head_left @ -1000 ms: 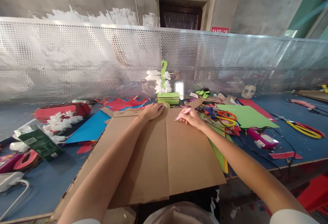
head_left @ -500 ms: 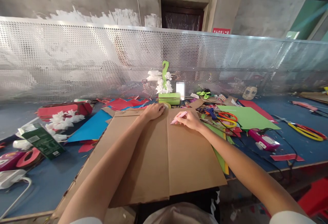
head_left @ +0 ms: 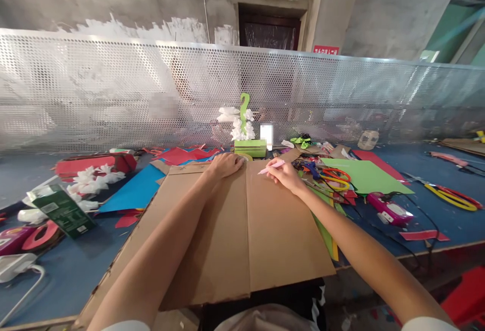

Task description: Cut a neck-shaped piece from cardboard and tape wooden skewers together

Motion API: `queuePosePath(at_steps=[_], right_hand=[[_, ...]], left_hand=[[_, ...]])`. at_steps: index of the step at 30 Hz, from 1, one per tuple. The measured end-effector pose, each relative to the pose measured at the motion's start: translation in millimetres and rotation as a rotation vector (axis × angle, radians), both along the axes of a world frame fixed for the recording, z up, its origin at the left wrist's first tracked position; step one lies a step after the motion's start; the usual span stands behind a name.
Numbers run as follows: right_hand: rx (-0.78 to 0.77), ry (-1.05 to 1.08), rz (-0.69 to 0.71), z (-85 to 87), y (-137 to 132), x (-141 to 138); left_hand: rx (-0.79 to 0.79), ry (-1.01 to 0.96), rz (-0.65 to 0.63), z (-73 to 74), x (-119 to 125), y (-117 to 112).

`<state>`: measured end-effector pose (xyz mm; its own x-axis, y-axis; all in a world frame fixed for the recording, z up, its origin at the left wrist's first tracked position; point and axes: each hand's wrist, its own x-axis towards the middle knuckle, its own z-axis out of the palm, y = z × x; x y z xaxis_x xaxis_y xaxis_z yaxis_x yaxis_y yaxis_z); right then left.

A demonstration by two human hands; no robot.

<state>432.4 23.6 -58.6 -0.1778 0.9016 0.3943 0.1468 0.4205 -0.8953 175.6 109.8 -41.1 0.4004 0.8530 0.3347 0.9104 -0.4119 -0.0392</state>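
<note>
A large sheet of brown cardboard with a crease down its middle lies in front of me. It reaches over the near edge of the table. My left hand rests palm down at its far edge, left of the crease, fingers lying on the board beside a roll of tape. Between the fingers and thumb of my right hand is a slim pink pen, its tip pointing left and down, close to the board right of the crease. Whether the tip touches the board I cannot tell.
Beyond the board stands a green paper hook shape with white flowers. Scissors, a magenta device with cables and green paper lie to the right. Leftward are blue paper and a dark green box.
My right hand has shifted a little to the right with the pen, and the pen lies at a flatter slant. My left hand stays at the board's far edge.
</note>
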Motion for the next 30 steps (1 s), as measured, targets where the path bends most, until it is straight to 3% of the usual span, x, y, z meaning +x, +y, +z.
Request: queuePosePath(at_steps=[6, 10, 30], right_hand=[[0.009, -0.037, -0.005, 3.2, -2.2, 1.7], [-0.045, -0.075, 0.026, -3.9, 2.1, -5.7], [-0.037, -0.065, 0.086, -12.4, 12.1, -9.9]], left_hand=[[-0.019, -0.023, 0.107, 0.5, -23.0, 14.6], [-0.008, -0.022, 0.105, -4.5, -33.1, 20.8], [-0.040, -0.066, 0.087, -10.3, -35.7, 26.1]])
